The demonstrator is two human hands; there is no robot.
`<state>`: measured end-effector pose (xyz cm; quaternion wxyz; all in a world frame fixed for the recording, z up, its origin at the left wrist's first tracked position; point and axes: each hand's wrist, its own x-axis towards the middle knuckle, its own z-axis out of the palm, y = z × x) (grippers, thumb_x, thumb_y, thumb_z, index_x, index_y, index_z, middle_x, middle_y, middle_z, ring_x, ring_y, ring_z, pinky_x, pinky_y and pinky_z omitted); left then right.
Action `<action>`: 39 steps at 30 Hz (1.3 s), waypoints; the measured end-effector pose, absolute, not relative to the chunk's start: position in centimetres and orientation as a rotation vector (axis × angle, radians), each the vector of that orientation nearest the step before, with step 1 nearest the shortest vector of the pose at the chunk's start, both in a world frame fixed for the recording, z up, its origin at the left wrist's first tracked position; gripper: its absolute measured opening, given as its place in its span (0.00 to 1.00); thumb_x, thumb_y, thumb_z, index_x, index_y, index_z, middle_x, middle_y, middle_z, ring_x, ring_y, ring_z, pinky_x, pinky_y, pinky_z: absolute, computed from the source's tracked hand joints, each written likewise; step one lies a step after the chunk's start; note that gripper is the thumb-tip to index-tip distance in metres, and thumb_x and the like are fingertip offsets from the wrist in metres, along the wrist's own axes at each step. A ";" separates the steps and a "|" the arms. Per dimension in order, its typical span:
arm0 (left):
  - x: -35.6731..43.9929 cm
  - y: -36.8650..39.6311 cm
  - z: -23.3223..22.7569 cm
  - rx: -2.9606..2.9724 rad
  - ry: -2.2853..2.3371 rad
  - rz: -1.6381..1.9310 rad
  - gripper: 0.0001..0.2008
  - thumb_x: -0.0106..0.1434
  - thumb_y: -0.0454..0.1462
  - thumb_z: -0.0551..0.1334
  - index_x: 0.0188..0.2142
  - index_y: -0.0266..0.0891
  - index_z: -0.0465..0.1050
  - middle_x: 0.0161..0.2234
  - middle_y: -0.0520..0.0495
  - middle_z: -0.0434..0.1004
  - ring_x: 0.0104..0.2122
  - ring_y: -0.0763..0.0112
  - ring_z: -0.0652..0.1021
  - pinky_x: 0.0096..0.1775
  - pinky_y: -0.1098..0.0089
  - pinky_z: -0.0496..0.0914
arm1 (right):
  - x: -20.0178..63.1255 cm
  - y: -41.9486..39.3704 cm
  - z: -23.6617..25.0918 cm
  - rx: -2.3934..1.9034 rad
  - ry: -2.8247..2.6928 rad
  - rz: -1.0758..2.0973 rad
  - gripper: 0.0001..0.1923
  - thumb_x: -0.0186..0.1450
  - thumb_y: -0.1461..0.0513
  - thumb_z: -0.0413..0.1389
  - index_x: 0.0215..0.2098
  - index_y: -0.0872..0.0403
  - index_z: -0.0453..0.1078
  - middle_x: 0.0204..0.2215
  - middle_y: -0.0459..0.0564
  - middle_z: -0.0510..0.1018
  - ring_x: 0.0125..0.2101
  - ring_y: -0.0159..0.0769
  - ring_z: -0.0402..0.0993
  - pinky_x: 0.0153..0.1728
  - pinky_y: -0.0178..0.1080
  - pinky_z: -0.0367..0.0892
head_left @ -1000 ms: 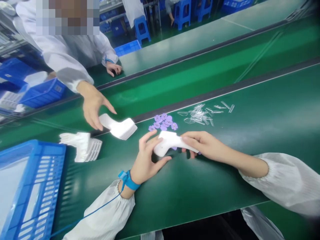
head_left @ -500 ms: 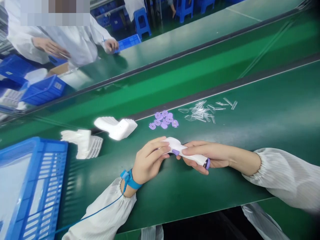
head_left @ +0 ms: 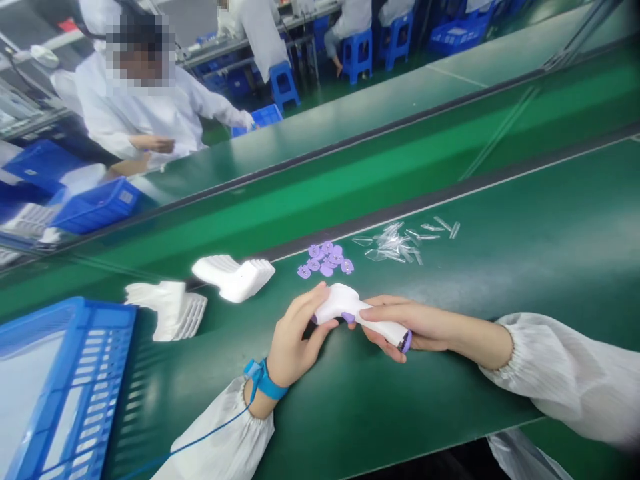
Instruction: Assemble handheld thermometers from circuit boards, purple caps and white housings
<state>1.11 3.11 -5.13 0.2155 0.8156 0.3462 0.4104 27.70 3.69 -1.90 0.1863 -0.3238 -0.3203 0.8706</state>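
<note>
**Two-Hand Hold on Thermometer Housing, Near Edge of Counter**

The white pistol-shaped plastic thermometer housing with purple trigger and purple end cap [head_left: 357, 313] was held just above the green counter [head_left: 525, 253], near its front edge and between the two hands. Its long axis ran from upper left to lower right: the wider head pointed left, toward the left hand [head_left: 295, 337], and the handle with the purple cap pointed right, into the right hand [head_left: 405, 323].

The left hand was curled, thumb and fingertips pressed against the head of the housing. The right hand was closed around the handle, index finger laid along its top; the purple cap showed at the lower right end of the grip. Both hands were in contact with the housing, so neither was nearer. A blue antistatic wrist strap [head_left: 264, 380] with a coiled lead sat on the left wrist.

Just beyond the housing lay a small heap of purple plastic button parts [head_left: 325, 259], and to their right a scatter of clear plastic lens strips [head_left: 400, 237]. To the far left lay two stacks of white housing shells [head_left: 235, 275], and a blue slotted plastic crate [head_left: 75, 380] stood at the near left. A co-worker in a white coat [head_left: 150, 113] stood across the line, well apart.
</note>
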 end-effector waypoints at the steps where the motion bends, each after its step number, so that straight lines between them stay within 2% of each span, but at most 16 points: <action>1: 1.2 3.2 -5.3 2.214 1.003 1.151 0.31 0.73 0.35 0.68 0.72 0.47 0.62 0.65 0.36 0.73 0.67 0.52 0.74 0.65 0.50 0.75 | 27.9 3.9 -1.9 -0.880 -0.926 2.409 0.18 0.72 0.48 0.64 0.41 0.55 0.73 0.28 0.44 0.77 0.21 0.28 0.73 0.24 0.32 0.71; 3: 1.4 3.3 -5.7 2.100 1.056 1.210 0.32 0.74 0.38 0.66 0.74 0.46 0.59 0.69 0.34 0.66 0.69 0.50 0.71 0.65 0.48 0.74 | 28.7 4.5 -1.8 -0.856 -1.014 2.281 0.20 0.69 0.47 0.66 0.42 0.55 0.73 0.31 0.47 0.79 0.25 0.31 0.76 0.29 0.35 0.72; 4: 1.5 3.3 -5.9 2.043 1.059 1.224 0.29 0.75 0.38 0.65 0.72 0.46 0.61 0.67 0.34 0.66 0.68 0.51 0.72 0.63 0.50 0.75 | 29.1 5.0 -1.6 -0.882 -1.081 2.188 0.21 0.68 0.47 0.66 0.44 0.55 0.73 0.32 0.49 0.80 0.27 0.33 0.76 0.30 0.36 0.72; 6: 1.9 3.5 -6.0 1.941 1.044 1.186 0.20 0.77 0.38 0.61 0.66 0.45 0.68 0.62 0.37 0.69 0.61 0.57 0.76 0.58 0.57 0.79 | 30.1 6.2 -1.1 -1.040 -1.259 1.930 0.23 0.70 0.45 0.63 0.49 0.55 0.73 0.30 0.49 0.79 0.27 0.35 0.74 0.31 0.38 0.69; 9: 2.4 3.9 -5.9 1.917 0.996 1.038 0.11 0.78 0.37 0.59 0.57 0.42 0.74 0.53 0.41 0.75 0.48 0.65 0.81 0.52 0.63 0.79 | 31.0 9.5 -0.3 -1.421 -1.555 1.324 0.27 0.73 0.44 0.57 0.60 0.53 0.70 0.28 0.49 0.77 0.28 0.41 0.72 0.31 0.42 0.67; 13: 2.8 4.5 -5.6 2.043 0.974 0.875 0.10 0.78 0.37 0.58 0.51 0.40 0.78 0.48 0.43 0.79 0.47 0.64 0.81 0.51 0.64 0.77 | 30.1 16.9 0.9 -1.600 -1.888 0.484 0.26 0.74 0.53 0.54 0.68 0.52 0.67 0.47 0.59 0.79 0.48 0.53 0.76 0.48 0.50 0.70; 16: 2.9 4.9 -5.8 2.121 0.961 0.811 0.12 0.78 0.36 0.56 0.49 0.39 0.79 0.48 0.43 0.81 0.48 0.64 0.82 0.52 0.65 0.76 | 27.8 22.3 1.9 -1.700 -1.946 0.180 0.27 0.77 0.56 0.51 0.71 0.56 0.63 0.58 0.68 0.73 0.52 0.53 0.75 0.51 0.51 0.70; 18: 2.9 5.2 -6.0 2.163 0.949 0.778 0.13 0.78 0.35 0.55 0.49 0.37 0.80 0.48 0.42 0.82 0.48 0.64 0.82 0.53 0.66 0.76 | 25.6 24.7 2.2 -1.755 -1.946 0.123 0.25 0.78 0.54 0.53 0.70 0.55 0.64 0.62 0.67 0.70 0.51 0.49 0.76 0.51 0.52 0.72; 20: 3.0 5.5 -6.2 2.206 0.944 0.729 0.13 0.77 0.35 0.56 0.49 0.37 0.80 0.48 0.42 0.82 0.50 0.63 0.82 0.54 0.66 0.76 | 22.8 25.8 2.2 -1.779 -1.990 0.104 0.23 0.77 0.53 0.57 0.65 0.56 0.68 0.62 0.65 0.71 0.55 0.51 0.74 0.54 0.55 0.72; 22: 3.1 5.8 -6.3 2.256 0.940 0.682 0.13 0.77 0.35 0.56 0.48 0.36 0.81 0.49 0.42 0.83 0.50 0.63 0.82 0.56 0.66 0.75 | 19.2 25.7 2.2 -1.769 -2.075 0.100 0.23 0.78 0.53 0.56 0.63 0.61 0.69 0.63 0.72 0.70 0.62 0.58 0.69 0.58 0.59 0.68; 24: 3.1 6.0 -6.3 2.304 0.932 0.644 0.13 0.77 0.35 0.56 0.48 0.37 0.81 0.49 0.43 0.84 0.51 0.62 0.82 0.58 0.66 0.74 | 15.0 24.7 2.6 -1.695 -2.221 0.154 0.27 0.79 0.50 0.51 0.62 0.65 0.69 0.64 0.80 0.67 0.64 0.63 0.66 0.58 0.58 0.66; 27: 3.1 6.2 -5.9 2.346 0.924 0.602 0.14 0.77 0.34 0.56 0.49 0.37 0.82 0.49 0.42 0.84 0.50 0.62 0.82 0.59 0.65 0.75 | 8.2 22.7 3.8 -1.527 -2.514 0.357 0.34 0.76 0.40 0.52 0.58 0.61 0.73 0.61 0.71 0.74 0.57 0.56 0.75 0.54 0.48 0.71; 30: 3.0 6.3 -5.5 2.337 0.918 0.578 0.14 0.76 0.34 0.57 0.49 0.36 0.82 0.50 0.42 0.85 0.52 0.61 0.83 0.58 0.64 0.76 | 2.5 20.9 4.9 -1.493 -2.746 0.549 0.38 0.69 0.34 0.57 0.50 0.60 0.78 0.53 0.69 0.80 0.48 0.56 0.81 0.46 0.47 0.75; 33: 3.0 6.3 -5.6 2.323 0.927 0.564 0.13 0.76 0.34 0.58 0.49 0.36 0.82 0.51 0.41 0.86 0.54 0.57 0.83 0.57 0.63 0.77 | -0.9 19.5 4.9 -1.556 -2.880 0.628 0.30 0.68 0.41 0.65 0.51 0.58 0.79 0.48 0.61 0.83 0.44 0.50 0.82 0.43 0.46 0.78; 36: 3.0 6.4 -6.1 2.363 0.913 0.585 0.14 0.76 0.36 0.57 0.49 0.34 0.82 0.54 0.39 0.86 0.58 0.53 0.82 0.59 0.60 0.77 | -1.9 18.2 4.2 -1.610 -2.924 0.513 0.21 0.74 0.52 0.63 0.59 0.55 0.74 0.54 0.56 0.80 0.49 0.45 0.81 0.49 0.50 0.79; 39: 3.1 6.5 -6.5 2.375 0.879 0.666 0.15 0.76 0.36 0.57 0.53 0.34 0.81 0.60 0.39 0.82 0.65 0.53 0.77 0.63 0.60 0.74 | -1.4 17.2 3.3 -1.584 -2.936 0.301 0.21 0.75 0.54 0.62 0.63 0.54 0.71 0.60 0.57 0.76 0.55 0.48 0.78 0.54 0.55 0.78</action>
